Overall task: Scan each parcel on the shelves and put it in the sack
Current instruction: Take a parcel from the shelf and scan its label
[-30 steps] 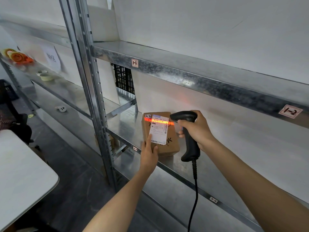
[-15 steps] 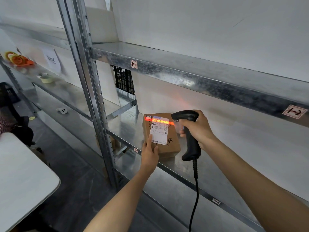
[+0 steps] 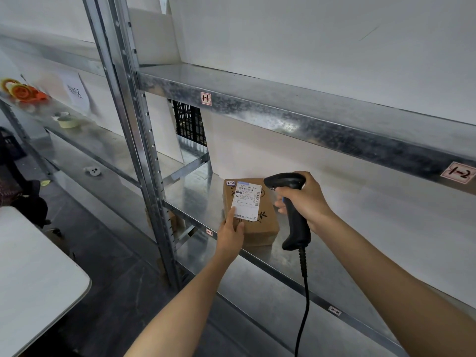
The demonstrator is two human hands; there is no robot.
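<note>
The left hand (image 3: pixel 230 235) pinches one corner of the cardboard parcel (image 3: pixel 265 225), so lifting could drop it (right hand (image 3: pixel 309 199) grips the barcode scanner (image 3: pixel 296 222)).

White table (image 3: pixel 38 274) lower left; orange tape dispenser (image 3: pixel 24 92) far left; black crate (image 3: pixel 189 122) at back

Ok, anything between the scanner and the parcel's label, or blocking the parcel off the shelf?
Nothing visible. The scanner, in the right hand, faces the parcel's label across a clear gap; the left hand covers only the label's lower-left corner. The shelf front is open; no sack in view.
</note>
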